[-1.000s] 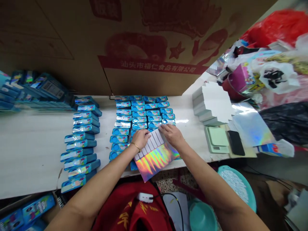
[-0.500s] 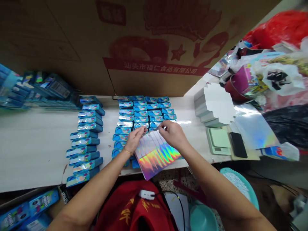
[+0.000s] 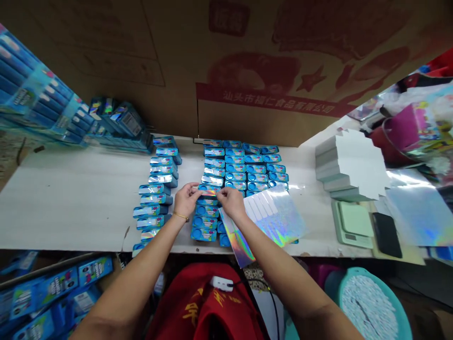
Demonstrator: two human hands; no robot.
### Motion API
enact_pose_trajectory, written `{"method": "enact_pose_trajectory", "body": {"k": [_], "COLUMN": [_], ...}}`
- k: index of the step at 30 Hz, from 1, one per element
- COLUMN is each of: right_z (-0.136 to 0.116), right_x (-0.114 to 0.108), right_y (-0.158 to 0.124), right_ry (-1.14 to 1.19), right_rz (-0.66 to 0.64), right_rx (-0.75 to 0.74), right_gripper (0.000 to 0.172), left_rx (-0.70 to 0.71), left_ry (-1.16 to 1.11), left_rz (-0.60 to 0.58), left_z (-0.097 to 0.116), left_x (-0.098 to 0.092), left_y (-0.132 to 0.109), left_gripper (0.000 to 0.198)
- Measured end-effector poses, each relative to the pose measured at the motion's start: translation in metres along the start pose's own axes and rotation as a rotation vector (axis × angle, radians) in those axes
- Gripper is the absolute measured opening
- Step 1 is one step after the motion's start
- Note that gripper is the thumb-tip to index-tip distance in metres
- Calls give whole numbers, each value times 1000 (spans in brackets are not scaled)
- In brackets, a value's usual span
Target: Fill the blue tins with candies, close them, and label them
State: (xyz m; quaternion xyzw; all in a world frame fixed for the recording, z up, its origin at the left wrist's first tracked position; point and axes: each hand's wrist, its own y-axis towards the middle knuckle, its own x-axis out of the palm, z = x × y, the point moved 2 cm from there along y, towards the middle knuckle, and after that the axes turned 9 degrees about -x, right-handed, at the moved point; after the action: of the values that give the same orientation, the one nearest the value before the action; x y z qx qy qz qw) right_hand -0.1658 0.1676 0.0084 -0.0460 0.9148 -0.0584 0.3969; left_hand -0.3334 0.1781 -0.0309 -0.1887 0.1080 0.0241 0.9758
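My left hand (image 3: 187, 198) and my right hand (image 3: 230, 200) pinch the two ends of a small holographic sticker strip (image 3: 208, 192) over a blue tin in the left column of a grid of blue tins (image 3: 244, 170). A holographic sticker sheet (image 3: 269, 218), with several strips peeled off its top edge, lies on the tins just right of my right wrist. Left of my left hand runs a slanted row of blue tins with stickers (image 3: 155, 193).
White table (image 3: 71, 203) backed by a big cardboard box (image 3: 247, 71). Stacked blue tins (image 3: 120, 125) at back left. White card stack (image 3: 350, 165), green scale (image 3: 354, 222), black phone (image 3: 385, 229) and foil sheets (image 3: 417, 208) at right. Teal basins (image 3: 371, 302) below.
Both hands left the sticker sheet and moved left, carrying a peeled strip to the left column of tins. The sheet now lies flat. The view shifted left.
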Motion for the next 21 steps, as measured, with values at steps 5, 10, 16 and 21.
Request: {"method": "enact_pose_trajectory", "body": {"k": [5,10,16,21], "right_z": [-13,-16,-21,-24], "right_x": [17,28,22,14], "right_y": [12,20,10,7], "right_ry": [-186,-366,-657,-668], "right_rz": [-17,-70,-116,-242], "right_rx": [-29,-25,-292,-457], "right_gripper": [21,22,27,32], "left_rx": [104,90,-9,83], "left_ry": [235,307,173,308], "left_rz": [105,97,93,287], "left_z": [3,-6,-34,-16], "left_x": [-13,-9,-3,-11], "left_y": [14,23,34,30], "left_gripper": [32,28,33,30]}}
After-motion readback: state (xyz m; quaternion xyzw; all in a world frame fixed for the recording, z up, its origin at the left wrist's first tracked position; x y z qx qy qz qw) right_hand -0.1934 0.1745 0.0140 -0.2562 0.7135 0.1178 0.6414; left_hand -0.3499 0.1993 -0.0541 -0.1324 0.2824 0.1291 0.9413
